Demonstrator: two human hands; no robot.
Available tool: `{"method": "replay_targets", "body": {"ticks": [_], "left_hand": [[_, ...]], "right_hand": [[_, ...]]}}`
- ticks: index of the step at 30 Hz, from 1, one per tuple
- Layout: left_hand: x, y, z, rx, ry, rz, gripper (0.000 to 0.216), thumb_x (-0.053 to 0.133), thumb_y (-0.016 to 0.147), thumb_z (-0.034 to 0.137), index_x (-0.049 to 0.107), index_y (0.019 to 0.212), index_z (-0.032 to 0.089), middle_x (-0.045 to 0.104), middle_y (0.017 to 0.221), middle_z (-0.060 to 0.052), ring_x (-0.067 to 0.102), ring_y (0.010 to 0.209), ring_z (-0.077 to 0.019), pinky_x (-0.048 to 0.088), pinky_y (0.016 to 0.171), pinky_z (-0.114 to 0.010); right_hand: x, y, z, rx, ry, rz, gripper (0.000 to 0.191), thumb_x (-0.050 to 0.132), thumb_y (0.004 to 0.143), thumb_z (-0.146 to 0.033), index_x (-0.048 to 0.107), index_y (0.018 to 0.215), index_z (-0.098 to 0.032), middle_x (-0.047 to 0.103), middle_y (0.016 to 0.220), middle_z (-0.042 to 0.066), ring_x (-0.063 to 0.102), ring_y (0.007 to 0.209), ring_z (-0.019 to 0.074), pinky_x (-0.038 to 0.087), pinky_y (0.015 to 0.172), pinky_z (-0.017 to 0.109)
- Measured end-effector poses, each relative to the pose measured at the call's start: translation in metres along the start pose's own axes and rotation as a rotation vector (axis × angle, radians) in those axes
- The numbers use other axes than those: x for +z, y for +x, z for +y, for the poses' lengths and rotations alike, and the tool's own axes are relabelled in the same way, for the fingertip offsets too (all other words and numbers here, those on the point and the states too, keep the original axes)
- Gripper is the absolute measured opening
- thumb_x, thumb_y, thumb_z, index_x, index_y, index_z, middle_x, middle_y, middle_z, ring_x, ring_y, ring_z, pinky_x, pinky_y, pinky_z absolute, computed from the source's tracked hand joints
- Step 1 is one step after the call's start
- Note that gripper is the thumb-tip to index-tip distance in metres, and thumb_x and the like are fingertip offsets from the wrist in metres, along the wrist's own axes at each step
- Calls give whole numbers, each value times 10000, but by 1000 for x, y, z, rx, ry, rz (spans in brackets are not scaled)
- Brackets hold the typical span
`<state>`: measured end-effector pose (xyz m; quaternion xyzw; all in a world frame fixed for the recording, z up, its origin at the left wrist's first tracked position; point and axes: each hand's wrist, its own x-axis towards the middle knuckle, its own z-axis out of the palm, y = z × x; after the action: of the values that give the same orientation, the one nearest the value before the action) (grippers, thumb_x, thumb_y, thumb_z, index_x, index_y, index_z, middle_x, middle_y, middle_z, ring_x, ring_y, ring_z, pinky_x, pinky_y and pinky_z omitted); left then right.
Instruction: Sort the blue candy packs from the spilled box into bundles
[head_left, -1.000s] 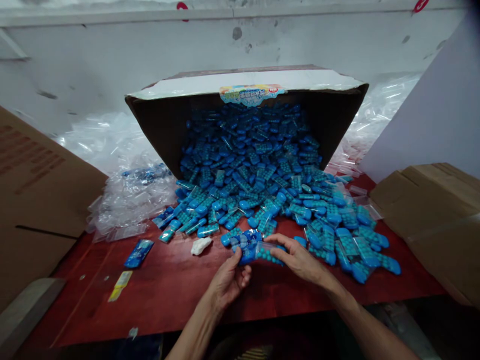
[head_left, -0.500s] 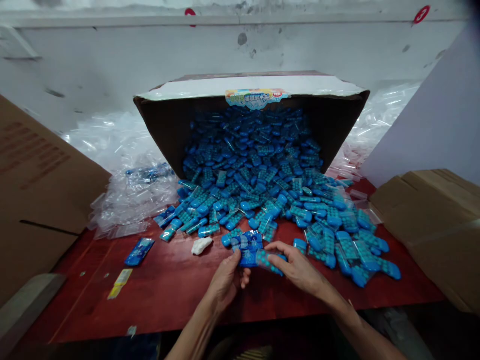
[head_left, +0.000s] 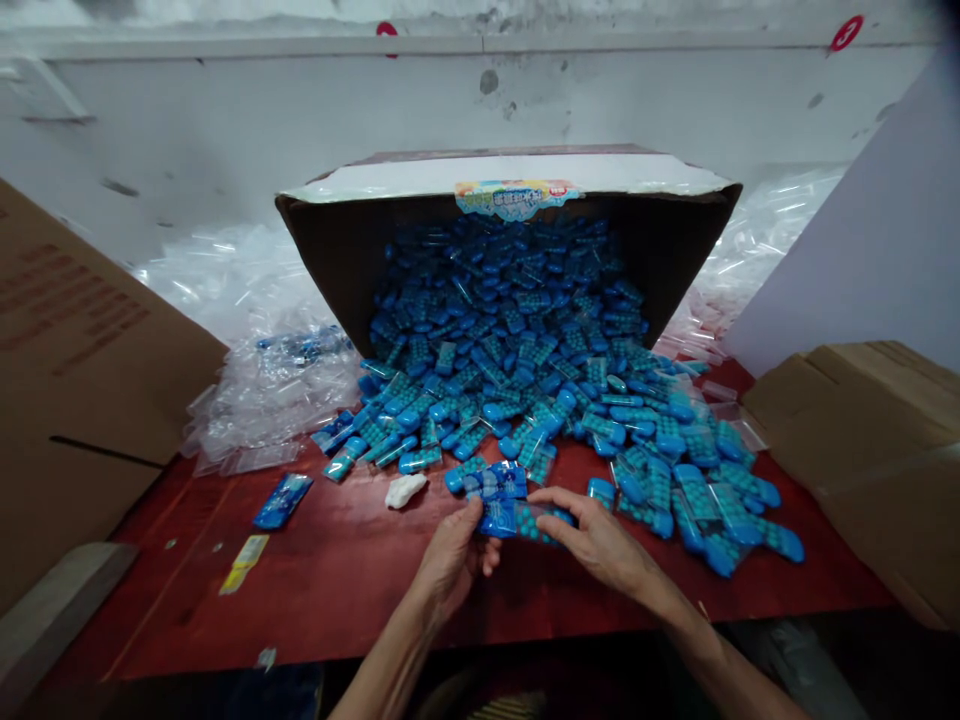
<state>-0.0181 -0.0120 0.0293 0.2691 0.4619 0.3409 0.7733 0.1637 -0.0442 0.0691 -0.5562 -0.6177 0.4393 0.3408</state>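
At the near middle of the table, my left hand (head_left: 455, 555) pinches a small blue printed sleeve (head_left: 498, 518) between thumb and fingers. My right hand (head_left: 596, 540) grips a small clear case of teal beads (head_left: 531, 522) with a blue end. The case's left end meets the sleeve; how far it is inside I cannot tell. Just beyond my fingers lies another blue printed wrapper (head_left: 510, 478), close to a bead case (head_left: 463, 476). A large heap of similar bead cases (head_left: 517, 350) spreads toward me.
An open carton (head_left: 690, 215) on its side holds the back of the heap. Clear plastic sleeves (head_left: 262, 400) are piled left. A white lump (head_left: 405, 490), a blue packet (head_left: 283, 500) and a yellow-white strip (head_left: 244, 563) lie on the red table (head_left: 337, 590). Cardboard boxes (head_left: 82, 350) flank both sides.
The bead case has straightened and lines up with the blue sleeve between my hands. Both hands stay nearly in place; the view has shifted slightly.
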Motion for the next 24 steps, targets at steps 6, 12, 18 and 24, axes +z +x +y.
{"method": "replay_targets", "body": {"ticks": [6, 12, 18, 24], "left_hand": [[2, -2, 1, 29, 16, 12, 291, 556, 701, 407, 516, 663, 121, 536, 439, 2, 491, 350, -83, 336, 314, -153], [3, -3, 0, 53, 9, 36, 278, 573, 685, 398, 529, 682, 124, 559, 482, -1, 500, 359, -89, 337, 313, -162], [1, 0, -3, 146, 231, 108, 290, 623, 631, 392, 570, 639, 106, 579, 457, -15, 519, 356, -114, 375, 336, -186], [4, -2, -1, 17, -61, -7, 264, 613, 664, 356, 569, 791, 129, 648, 653, -50, 586, 484, -132, 419, 399, -193]], "right_hand": [[-1, -4, 0, -45, -78, 12, 262, 497, 784, -287, 600, 1022, -249, 604, 869, 26, 554, 795, 162, 417, 739, 272], [0, -4, 3, -52, -65, 2, 269, 496, 784, -281, 600, 1031, -258, 616, 910, 30, 555, 835, 173, 414, 775, 290], [3, -4, 7, 9, 123, -22, 248, 474, 793, -306, 597, 991, -222, 622, 964, 27, 556, 889, 182, 421, 802, 301], [14, -5, 10, -5, 40, 179, 235, 503, 763, -298, 569, 975, -223, 615, 966, 21, 544, 892, 184, 405, 817, 309]]}}
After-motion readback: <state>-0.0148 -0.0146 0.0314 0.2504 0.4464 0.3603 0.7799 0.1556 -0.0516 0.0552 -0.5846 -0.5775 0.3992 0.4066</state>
